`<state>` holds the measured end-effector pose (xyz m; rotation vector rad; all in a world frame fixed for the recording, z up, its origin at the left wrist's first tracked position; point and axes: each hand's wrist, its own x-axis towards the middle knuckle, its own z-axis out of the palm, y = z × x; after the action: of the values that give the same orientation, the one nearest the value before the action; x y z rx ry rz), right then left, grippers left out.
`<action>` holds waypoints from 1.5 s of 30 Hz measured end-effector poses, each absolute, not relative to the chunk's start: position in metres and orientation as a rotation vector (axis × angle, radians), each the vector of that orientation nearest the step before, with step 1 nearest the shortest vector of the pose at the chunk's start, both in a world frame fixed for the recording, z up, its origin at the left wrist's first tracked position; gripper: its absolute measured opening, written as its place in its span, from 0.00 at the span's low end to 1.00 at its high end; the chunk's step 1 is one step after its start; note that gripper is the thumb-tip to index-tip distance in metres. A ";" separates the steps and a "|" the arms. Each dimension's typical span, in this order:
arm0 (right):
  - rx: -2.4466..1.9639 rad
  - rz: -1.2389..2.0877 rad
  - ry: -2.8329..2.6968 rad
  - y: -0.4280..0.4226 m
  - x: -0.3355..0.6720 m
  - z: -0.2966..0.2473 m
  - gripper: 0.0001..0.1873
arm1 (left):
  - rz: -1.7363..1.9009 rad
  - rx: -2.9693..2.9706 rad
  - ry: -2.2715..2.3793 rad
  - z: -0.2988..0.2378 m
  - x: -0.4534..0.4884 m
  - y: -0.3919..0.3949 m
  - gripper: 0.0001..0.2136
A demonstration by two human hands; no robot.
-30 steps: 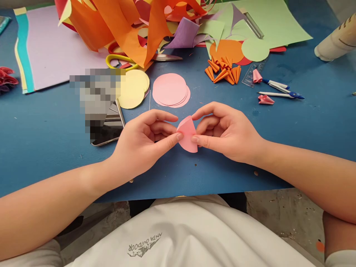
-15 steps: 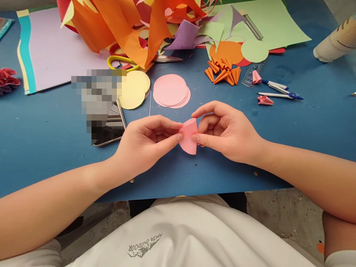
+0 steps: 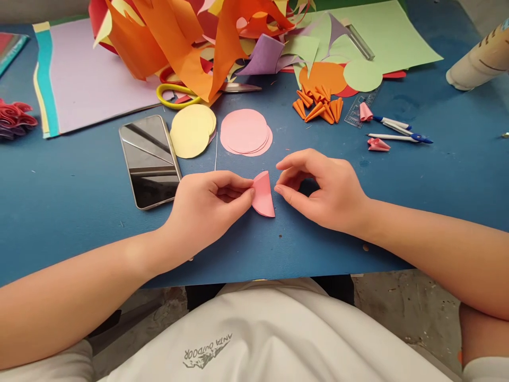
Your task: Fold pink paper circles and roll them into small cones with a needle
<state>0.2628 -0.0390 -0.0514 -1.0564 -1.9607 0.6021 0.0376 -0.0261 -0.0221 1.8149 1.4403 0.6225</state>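
A pink paper circle folded into a half circle [image 3: 263, 193] stands on its edge on the blue table [image 3: 71, 212]. My left hand [image 3: 209, 204] pinches its left side between thumb and forefinger. My right hand [image 3: 324, 188] hovers just right of the fold. Its thumb and forefinger are curled and slightly apart, close to the paper's straight edge but not gripping it. A stack of flat pink circles [image 3: 244, 131] lies just beyond, with yellow circles [image 3: 193, 130] to their left.
A phone [image 3: 150, 161] lies left of my left hand. Further back are yellow-handled scissors [image 3: 173, 96], a heap of orange paper scraps [image 3: 178, 37], small orange cones [image 3: 318, 103], pink cones [image 3: 377, 144], pens [image 3: 397, 137], lilac [image 3: 91, 79] and green [image 3: 389, 40] sheets.
The pink paper went from a loose curl held by both hands to a flat half circle. My right hand let go and drew slightly back. The view shifted a little.
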 end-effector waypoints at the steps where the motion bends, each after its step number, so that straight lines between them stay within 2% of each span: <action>1: -1.033 0.515 -2.020 -0.038 0.263 -0.052 0.15 | 0.607 1.830 1.446 -0.022 0.038 -0.025 0.04; 6: -0.864 0.263 -2.206 -0.032 0.261 -0.059 0.05 | 0.525 1.910 1.423 -0.019 0.038 -0.022 0.05; 15: -0.739 0.225 -2.325 -0.029 0.261 -0.059 0.13 | 0.622 1.970 1.307 -0.026 0.034 -0.025 0.04; 28: -0.741 0.280 -2.355 -0.030 0.262 -0.054 0.13 | 0.605 2.175 1.134 -0.029 0.033 -0.022 0.03; 36: -0.746 0.241 -2.416 -0.031 0.263 -0.049 0.13 | 0.529 2.372 1.102 -0.032 0.029 -0.021 0.08; 45: -0.812 0.160 -2.541 -0.038 0.265 -0.045 0.15 | 0.493 2.358 1.094 -0.032 0.029 -0.019 0.08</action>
<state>0.2650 -0.0385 -0.0447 -0.8120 -2.5411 0.1599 0.0290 -0.0194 -0.0317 2.3579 1.0935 0.4929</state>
